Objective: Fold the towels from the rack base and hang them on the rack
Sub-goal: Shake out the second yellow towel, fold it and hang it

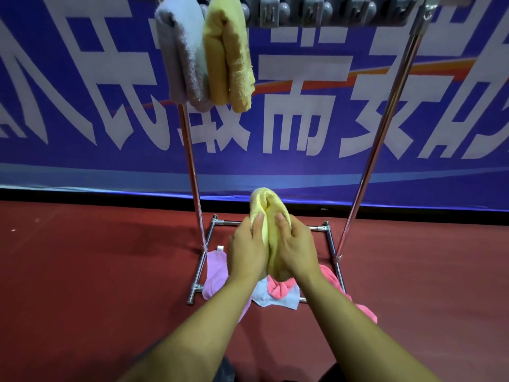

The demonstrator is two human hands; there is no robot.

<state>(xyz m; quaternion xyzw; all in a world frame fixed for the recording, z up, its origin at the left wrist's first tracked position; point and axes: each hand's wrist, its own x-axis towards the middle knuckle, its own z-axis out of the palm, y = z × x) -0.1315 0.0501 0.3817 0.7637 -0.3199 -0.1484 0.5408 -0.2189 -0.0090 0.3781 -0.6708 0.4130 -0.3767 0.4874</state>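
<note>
Pale yellow towel [268,213] judged soft, light and limp, likely to sag and unfold where unsupported; no risk of breakage, little of slipping, given the nap of the terry; best taken along the folded edges, one hand to each side, so the layers stay together on the way up to the bar. Held in mid-air above the rack base [205,260], in front of the chrome uprights; folded into a thick, rounded bundle with a crease running down its middle. Left hand [245,252] curled round the left half, thumb laid on the front face; right hand [296,249] curled round the right half, thumb likewise on top; both pinching the cloth, hands close together but kept apart by the towel. Up on the rack, a grey towel [183,53] and a deeper yellow towel [230,56] already hanging folded side by side, touching. Down on the base and the red floor [96,271], still unfolded: a lilac towel [216,271], a light blue towel [275,299] and a pink towel [278,289] lying crumpled on it; more pink cloth to the right, partly hidden by the right forearm.
</note>
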